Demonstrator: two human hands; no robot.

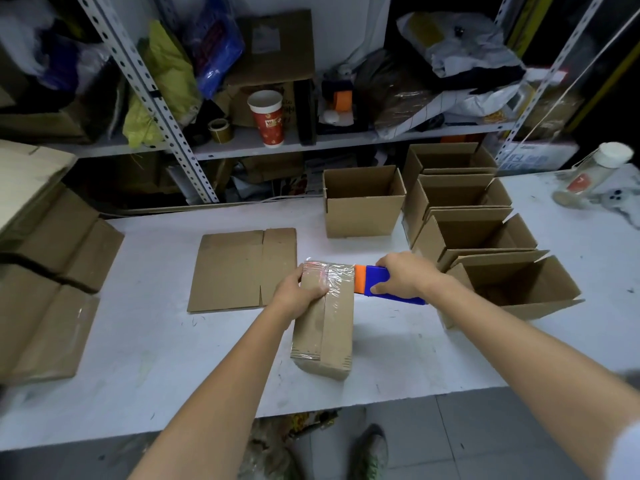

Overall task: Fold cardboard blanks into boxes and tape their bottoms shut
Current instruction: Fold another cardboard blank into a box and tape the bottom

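Box: the box (325,327) lies upturned on the counter (173,358) right in front of the person, its closed bottom flaps facing up; its long side runs away from the near edge
Tape: a clear strip of tape (334,277) runs along the seam and wraps over the far end, shiny and wrinkled there
Left grip: the left hand (301,292) is clamped on the far left corner of the box, with the thumb on the taped top and the fingers curled over the side
Right grip: the right hand (401,275) is closed round a blue tape dispenser (375,277); its orange front touches the far right corner of the box
Blank: one flat blank (239,268) lies on the counter just left of the box and a little further back
Finished boxes: one open box (363,209) stands further back; a row of open boxes (478,230) runs down the right side, packed close together
Left end: a stack of flat cardboard (52,289) lies there
Shelf: the shelf (311,140) stands behind the counter; it holds a paper cup (268,117) and a roll of tape (220,128) among bags and cartons
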